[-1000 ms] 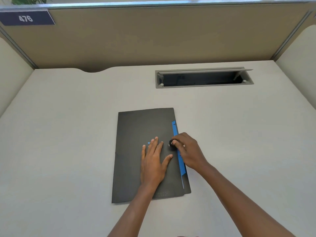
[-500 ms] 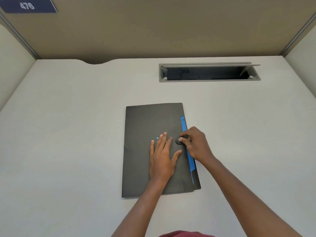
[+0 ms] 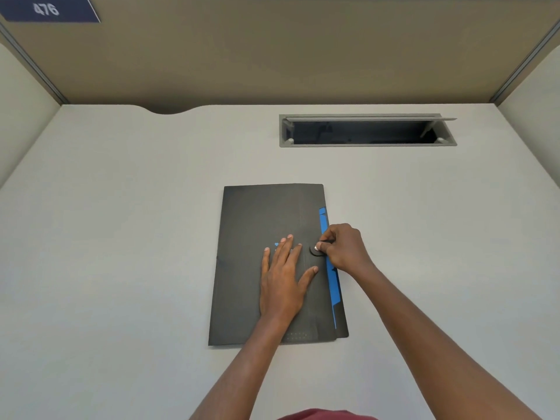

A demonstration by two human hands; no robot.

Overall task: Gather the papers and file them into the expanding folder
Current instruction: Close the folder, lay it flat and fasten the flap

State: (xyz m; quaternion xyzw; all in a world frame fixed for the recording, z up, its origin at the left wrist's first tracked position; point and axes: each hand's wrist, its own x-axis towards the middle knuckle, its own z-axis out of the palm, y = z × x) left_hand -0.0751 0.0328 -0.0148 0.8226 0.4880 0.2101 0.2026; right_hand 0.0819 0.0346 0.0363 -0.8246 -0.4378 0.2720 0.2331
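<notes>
A black expanding folder (image 3: 257,225) lies flat and closed in the middle of the desk, with blue divider tabs (image 3: 328,268) showing along its right edge. My left hand (image 3: 283,277) rests flat on the cover, fingers spread. My right hand (image 3: 344,247) pinches the round black clasp button (image 3: 316,250) at the flap's right edge. No loose papers are in view.
The pale desk (image 3: 121,237) is enclosed by tan cubicle walls (image 3: 272,56). A grey cable slot (image 3: 366,130) with its lid raised is recessed behind the folder. A blue number plate (image 3: 48,9) is on the wall at top left.
The camera has tilted down and come closer. My right hand's fingers have shifted slightly on the clasp button. My left hand stays flat on the cover.
</notes>
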